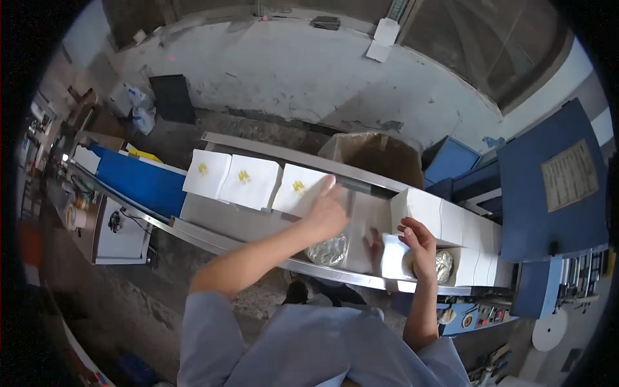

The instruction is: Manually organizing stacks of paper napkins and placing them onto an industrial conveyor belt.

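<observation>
My left hand (pixel 325 209) is at the right edge of a white paper stack (pixel 300 184) with a yellow mark. One finger points away from me along that edge; the other fingers are partly hidden and blurred. Beside this hand, at the near edge of the metal conveyor trough, sits a crumpled silvery bundle (pixel 327 250). My right hand (pixel 422 248) is raised with fingers apart and curved, next to a bright white packet (pixel 394 258). Whether it touches the packet I cannot tell. Just right of that hand lies a second silvery bundle (pixel 443 266).
Two more marked white stacks (pixel 248 182) stand to the left, before a blue belt (pixel 138 180). White packets (pixel 467 222) line up at right, leading to a blue machine (pixel 548 180). A big cardboard box (pixel 380 155) stands behind the metal trough (pixel 225 222).
</observation>
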Tool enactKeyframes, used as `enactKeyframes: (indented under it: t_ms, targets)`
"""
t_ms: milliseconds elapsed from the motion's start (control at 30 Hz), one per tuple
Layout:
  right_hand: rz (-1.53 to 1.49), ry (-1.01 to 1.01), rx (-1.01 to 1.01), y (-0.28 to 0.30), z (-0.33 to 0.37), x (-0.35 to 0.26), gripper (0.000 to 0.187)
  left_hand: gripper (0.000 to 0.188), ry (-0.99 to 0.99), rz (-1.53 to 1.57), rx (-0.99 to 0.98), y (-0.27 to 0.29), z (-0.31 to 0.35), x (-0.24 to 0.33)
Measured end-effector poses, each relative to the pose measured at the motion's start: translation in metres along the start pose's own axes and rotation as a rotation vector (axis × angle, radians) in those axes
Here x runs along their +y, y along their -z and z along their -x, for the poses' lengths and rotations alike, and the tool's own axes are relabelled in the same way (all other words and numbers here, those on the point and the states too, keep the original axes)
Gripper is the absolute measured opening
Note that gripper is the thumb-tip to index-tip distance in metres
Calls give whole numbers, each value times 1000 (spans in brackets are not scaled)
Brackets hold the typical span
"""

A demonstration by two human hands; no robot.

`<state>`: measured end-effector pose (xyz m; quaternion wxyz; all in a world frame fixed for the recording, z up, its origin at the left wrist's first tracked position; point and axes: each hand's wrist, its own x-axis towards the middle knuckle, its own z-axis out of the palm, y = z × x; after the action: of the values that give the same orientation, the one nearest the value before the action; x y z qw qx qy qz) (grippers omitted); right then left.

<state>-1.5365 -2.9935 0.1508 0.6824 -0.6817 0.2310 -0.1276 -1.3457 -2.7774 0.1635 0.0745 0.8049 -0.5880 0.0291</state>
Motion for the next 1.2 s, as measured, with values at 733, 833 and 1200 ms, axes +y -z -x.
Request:
enactKeyframes:
  t_ms: [733, 833, 1200]
  targets:
    - [-256, 31, -288, 130, 39, -5, 43, 104, 667, 570, -182, -40, -213, 166]
    - [-286, 33, -285, 138, 40, 0, 43, 99, 683, 575, -156, -39, -217, 170]
    - [-218, -11, -232, 117, 12, -1, 37, 74, 673, 1163, 241, -106, -125, 45]
